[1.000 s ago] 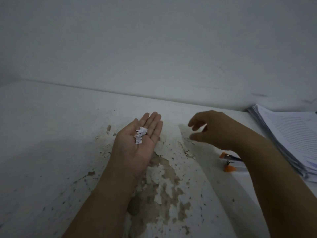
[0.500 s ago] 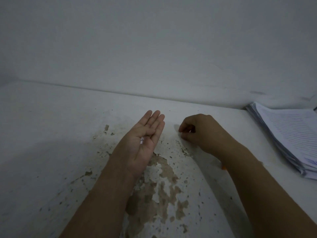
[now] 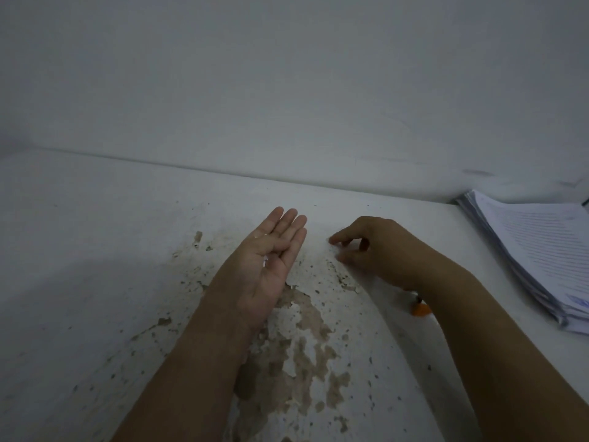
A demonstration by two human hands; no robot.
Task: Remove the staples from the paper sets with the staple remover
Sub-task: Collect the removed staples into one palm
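1. While a white, paint-worn table (image 3: 95, 250) fills the dim view, a person's left hand (image 3: 271, 260) lies palm up at its centre, fingers straight and pressed together. A tiny white fleck (image 3: 264, 262) sits on the palm, too small to identify.
2. Just beside it, the right hand (image 3: 373, 250) is held low, knuckles up. Its forefinger and thumb are parted with their tips at the tabletop, the other fingers are loosely curled, and nothing shows between them.
3. Only an orange end of the staple remover (image 3: 420, 309) shows. It lies on the table under the right wrist, on the person's side of that hand; the forearm hides the rest, so its long axis cannot be told.
4. At the right edge, the paper sets (image 3: 541, 260) sit stacked, well apart from both hands, the pile's long side running from the wall (image 3: 287, 90) toward the person.
5. Neither hand holds tool or paper, so fetching them looks like the next step. The right hand is nearer to both — the remover lies back toward the person from its fingertips, the stack off to its right. The left hand would have to reach across.
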